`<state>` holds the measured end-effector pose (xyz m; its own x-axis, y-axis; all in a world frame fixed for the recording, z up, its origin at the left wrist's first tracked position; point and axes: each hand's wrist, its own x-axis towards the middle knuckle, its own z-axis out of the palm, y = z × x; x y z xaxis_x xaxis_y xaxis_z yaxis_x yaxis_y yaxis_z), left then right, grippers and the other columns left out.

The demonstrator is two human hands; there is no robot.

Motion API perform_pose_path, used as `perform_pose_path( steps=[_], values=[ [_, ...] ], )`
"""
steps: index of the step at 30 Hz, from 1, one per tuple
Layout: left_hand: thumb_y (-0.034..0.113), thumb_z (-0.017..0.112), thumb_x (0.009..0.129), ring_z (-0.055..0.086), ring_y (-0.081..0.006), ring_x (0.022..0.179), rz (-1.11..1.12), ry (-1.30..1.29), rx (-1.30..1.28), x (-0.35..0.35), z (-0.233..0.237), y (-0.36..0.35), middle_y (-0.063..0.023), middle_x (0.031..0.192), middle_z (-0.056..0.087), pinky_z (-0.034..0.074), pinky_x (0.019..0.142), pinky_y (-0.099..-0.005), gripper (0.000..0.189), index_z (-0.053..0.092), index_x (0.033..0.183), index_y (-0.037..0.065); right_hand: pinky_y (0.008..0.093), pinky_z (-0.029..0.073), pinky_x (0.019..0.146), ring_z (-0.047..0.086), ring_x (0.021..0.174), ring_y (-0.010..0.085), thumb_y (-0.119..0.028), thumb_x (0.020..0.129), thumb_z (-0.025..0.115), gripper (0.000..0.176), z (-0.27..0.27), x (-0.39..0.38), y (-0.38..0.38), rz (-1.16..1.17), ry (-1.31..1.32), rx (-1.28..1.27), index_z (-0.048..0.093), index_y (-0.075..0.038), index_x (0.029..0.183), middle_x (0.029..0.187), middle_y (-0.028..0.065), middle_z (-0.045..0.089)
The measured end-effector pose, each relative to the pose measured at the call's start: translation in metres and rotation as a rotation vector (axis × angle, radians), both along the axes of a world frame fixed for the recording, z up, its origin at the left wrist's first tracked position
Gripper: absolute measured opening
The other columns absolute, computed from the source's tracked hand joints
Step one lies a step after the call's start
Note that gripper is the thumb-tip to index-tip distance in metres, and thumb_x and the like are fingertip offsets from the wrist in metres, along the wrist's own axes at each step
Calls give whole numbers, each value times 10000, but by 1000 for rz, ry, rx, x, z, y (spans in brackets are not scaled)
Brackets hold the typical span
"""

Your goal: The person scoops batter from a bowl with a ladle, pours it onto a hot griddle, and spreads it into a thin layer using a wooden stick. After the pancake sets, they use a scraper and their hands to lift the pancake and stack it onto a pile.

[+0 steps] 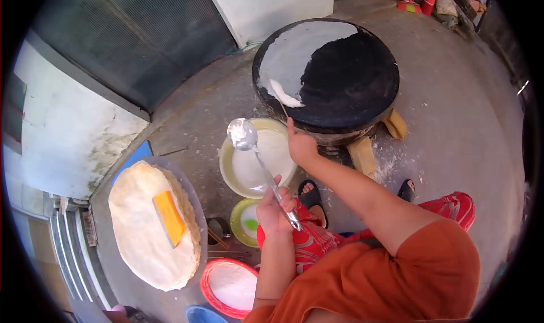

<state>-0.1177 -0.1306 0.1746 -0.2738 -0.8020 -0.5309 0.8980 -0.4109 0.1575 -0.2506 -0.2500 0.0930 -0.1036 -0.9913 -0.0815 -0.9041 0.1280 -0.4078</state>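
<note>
My left hand is closed around the handle of a metal ladle, its bowl smeared with white batter and held over the rim of a pale yellow basin of batter. My right hand grips the thin stick of a batter spreader. The spreader's batter-coated head touches the near left part of a large round black griddle. A layer of greyish-white batter covers the griddle's left side and reaches across its far edge. The right side of the griddle is bare black.
A tall stack of thin flatbreads stands at left with an orange scraper on top. Near my legs are a green bowl, a red basin of white stuff and a blue basin. Wood blocks lie beside the griddle.
</note>
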Motion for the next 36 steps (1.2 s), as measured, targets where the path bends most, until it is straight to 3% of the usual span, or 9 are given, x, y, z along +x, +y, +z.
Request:
perform_pose_path(
  steps=[2, 7, 10, 17, 18, 23, 27, 31, 36],
  values=[
    [198, 332, 910, 350, -136, 518, -11, 26, -24, 1, -2, 0, -90, 715, 442, 306, 431, -238, 320, 403, 1138, -15, 421, 481, 582, 608, 689, 320, -102, 789, 419, 656, -6, -13, 38, -51, -47, -71, 92, 6, 1347, 882, 224, 582],
    [193, 330, 908, 372, -135, 510, 12, -44, -38, -1, 2, 1, -76, 690, 439, 313, 417, -239, 332, 430, 1129, -33, 439, 473, 623, 591, 734, 386, -59, 756, 405, 644, 14, 2, 70, -101, -298, -74, 150, -46, 1348, 885, 224, 586],
    [192, 326, 909, 371, -136, 508, 2, -10, -23, 1, 3, 2, -78, 695, 439, 312, 416, -239, 333, 428, 1129, -37, 454, 473, 579, 598, 684, 360, -71, 768, 406, 652, -15, 11, 19, -60, -1, -39, 122, -30, 1354, 805, 201, 592],
    [179, 351, 897, 347, -133, 519, -16, 20, -48, 9, 2, 3, -75, 699, 419, 298, 428, -222, 305, 411, 1124, -15, 438, 483, 635, 601, 704, 350, -110, 793, 401, 670, 20, -9, 90, -159, -147, 107, 58, -27, 1362, 893, 227, 585],
    [182, 333, 903, 355, -131, 509, -2, 14, -58, 9, 2, 3, -74, 697, 422, 305, 420, -229, 315, 422, 1120, -28, 435, 481, 657, 598, 730, 362, -112, 796, 405, 637, 2, -5, 87, -49, -163, -98, 111, -20, 1353, 920, 245, 573],
    [177, 312, 905, 358, -123, 496, -3, 13, -47, 9, 3, 4, -70, 698, 424, 308, 407, -228, 325, 434, 1113, -41, 446, 467, 585, 591, 644, 359, -60, 735, 441, 737, -35, -21, 68, -198, -35, -241, 53, -22, 1359, 783, 193, 587],
    [176, 318, 902, 353, -121, 495, -13, -5, -17, 7, 4, 3, -64, 700, 416, 307, 408, -229, 325, 434, 1112, -43, 446, 463, 595, 593, 700, 351, -69, 742, 451, 740, 14, -30, 112, -274, -194, 90, 48, -31, 1361, 814, 212, 581],
    [180, 322, 901, 351, -118, 499, -26, -27, -56, 2, 1, 2, -57, 700, 404, 304, 410, -227, 329, 431, 1117, -42, 445, 468, 602, 592, 721, 361, -38, 760, 413, 699, -13, -25, 96, -26, -15, -44, 51, -28, 1358, 867, 227, 576],
    [180, 321, 902, 352, -113, 502, -62, -12, -43, 0, 4, 2, -55, 698, 401, 309, 413, -225, 329, 429, 1120, -41, 424, 477, 584, 592, 671, 341, -42, 762, 432, 725, -3, -63, 112, -278, -35, 8, 32, -43, 1366, 821, 206, 576]
  ],
)
